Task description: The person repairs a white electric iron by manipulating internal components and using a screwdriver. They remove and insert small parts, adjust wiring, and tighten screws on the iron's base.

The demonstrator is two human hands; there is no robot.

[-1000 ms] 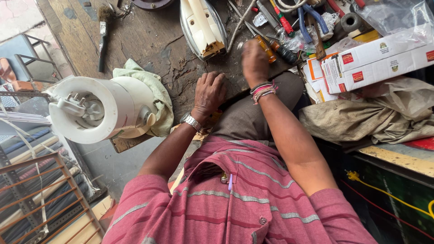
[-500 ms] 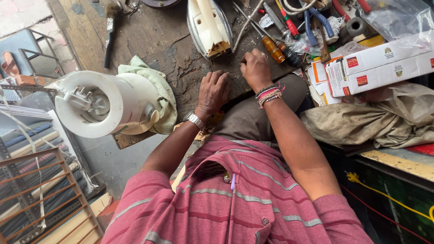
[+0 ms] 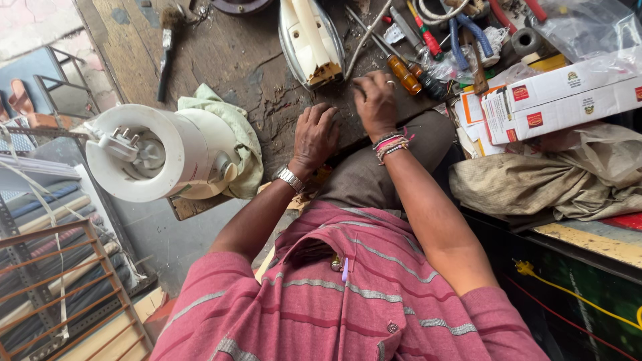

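The left hand (image 3: 314, 137) lies flat on the dark wooden table (image 3: 221, 60), fingers loosely spread, holding nothing. Just right of it the right hand (image 3: 376, 103) rests knuckles-up, fingers curled — whether it grips anything I cannot tell. An amber-handled screwdriver (image 3: 401, 70) lies just beyond it. Far right, long white cartons (image 3: 568, 97) with small red labels — stacked beside a clear plastic bag (image 3: 588, 27).

I see my short-sleeved pink shirt with grey stripes (image 3: 348, 294), a silver metal wristwatch (image 3: 289, 178) on my left wrist, colourful thread bracelets (image 3: 391, 144) on my right, and brown trousers (image 3: 374, 174).
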